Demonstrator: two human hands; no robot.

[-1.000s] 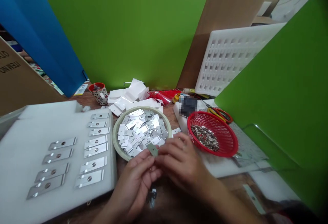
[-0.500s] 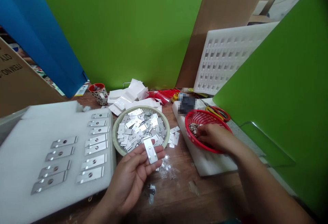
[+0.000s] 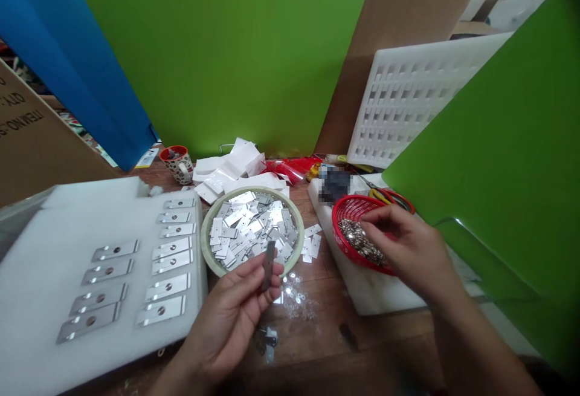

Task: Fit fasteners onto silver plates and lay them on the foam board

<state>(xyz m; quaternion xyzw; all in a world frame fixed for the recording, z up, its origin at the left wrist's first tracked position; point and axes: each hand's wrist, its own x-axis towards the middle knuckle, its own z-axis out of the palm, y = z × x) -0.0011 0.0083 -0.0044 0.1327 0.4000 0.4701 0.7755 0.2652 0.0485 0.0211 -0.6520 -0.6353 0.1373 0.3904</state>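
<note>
A thin metal plate (image 3: pixel 269 266), silvery grey, stands nearly edge-on and upright, pinched between the fingers of the left hand (image 3: pixel 231 317), just in front of a round bowl; a red mesh basket (image 3: pixel 351 214) on white foam holds a heap of small shiny metal pieces (image 3: pixel 360 242); the right hand (image 3: pixel 408 245) sits over it, fingertips curled together.

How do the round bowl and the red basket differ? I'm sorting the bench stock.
The round bowl is pale and solid-walled; the red basket is red mesh. The round bowl holds flat silver plates; the red basket holds small shiny round parts. The round bowl sits on the wooden table; the red basket sits on white foam, under the right hand. Both are round and open-topped.
</note>
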